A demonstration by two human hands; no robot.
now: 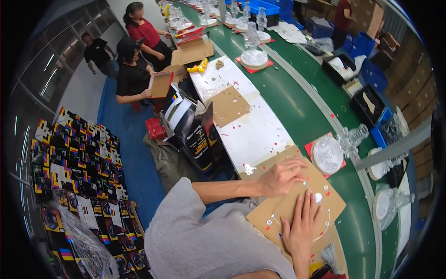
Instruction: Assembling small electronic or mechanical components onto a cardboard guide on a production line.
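A brown cardboard sheet (333,200) lies on the work table under both my hands. On it are a white round piece (318,197), a thin curved white cord (326,228) and several small white and red bits. My left hand (282,176) is over the sheet's far edge, fingers bent and pressed together beside a small white tip. What they pinch, if anything, is hidden. My right hand (301,223) lies flat on the sheet, fingers stretched forward and thumb out to the left, just left of the cord.
A green conveyor (297,109) runs along the right, carrying clear plastic-wrapped round white items (327,156) on red squares. Another cardboard piece (230,107) lies on the white table (241,146). A black printed carton (193,135) stands left; co-workers are further off.
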